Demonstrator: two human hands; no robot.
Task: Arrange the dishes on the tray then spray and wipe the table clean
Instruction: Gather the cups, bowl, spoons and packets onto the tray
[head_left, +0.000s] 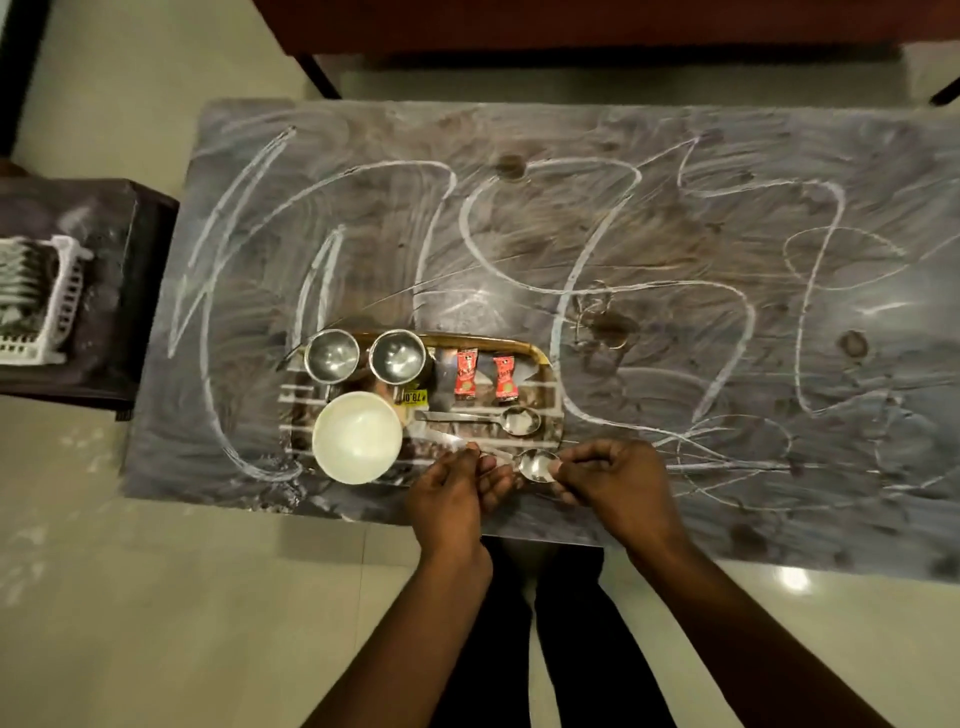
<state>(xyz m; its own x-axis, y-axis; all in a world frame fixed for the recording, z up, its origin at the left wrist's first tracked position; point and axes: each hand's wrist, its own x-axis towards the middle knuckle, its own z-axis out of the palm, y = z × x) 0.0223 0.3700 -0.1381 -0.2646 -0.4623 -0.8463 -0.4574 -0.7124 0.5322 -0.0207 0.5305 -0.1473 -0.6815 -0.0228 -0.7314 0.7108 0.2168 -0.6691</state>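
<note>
A shiny rectangular tray (540, 358) lies on the near left part of the table (675, 218), whose dark top is covered in white chalk scrawls. On the tray stand two steel cups (332, 356) (398, 356), a white bowl (357, 437), two red sachets (466, 373) (505, 376) and one steel spoon (511, 420). A second steel spoon (537, 465) is held at the tray's near edge. My right hand (618, 483) pinches its bowl end, and my left hand (457, 493) grips its handle.
A white plastic dish rack (47, 301) sits on a dark side stand at the left. A dark wooden piece of furniture stands beyond the table's far edge. Pale tiled floor surrounds the table, and my legs are at its near edge.
</note>
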